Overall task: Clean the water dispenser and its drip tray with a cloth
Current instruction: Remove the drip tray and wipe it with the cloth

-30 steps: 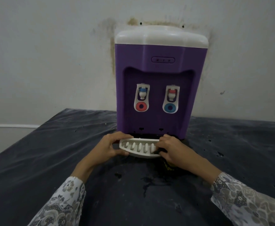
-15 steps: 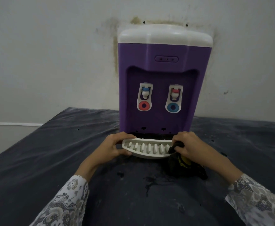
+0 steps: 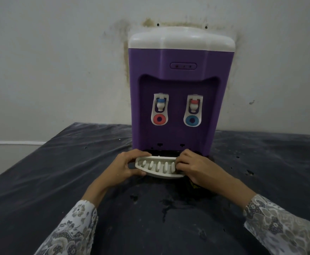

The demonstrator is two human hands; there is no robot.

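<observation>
A purple water dispenser with a white top stands against the wall at the back of the table. Its two white taps sit in the front recess. The white slotted drip tray lies at the dispenser's foot, just in front of its dark slot. My left hand grips the tray's left end, thumb under the rim. My right hand is curled over the tray's right end, fingers on the slots. A dark cloth bunches under that hand, mostly hidden by it.
The table wears a dark, dusty cover with small holes and a wet patch near the front. The stained pale wall rises directly behind the dispenser. The table's left edge runs diagonally past my left sleeve.
My right hand has slid left along the tray with the cloth, from the tray's right tip onto its slots. My left hand keeps its hold on the left end.
</observation>
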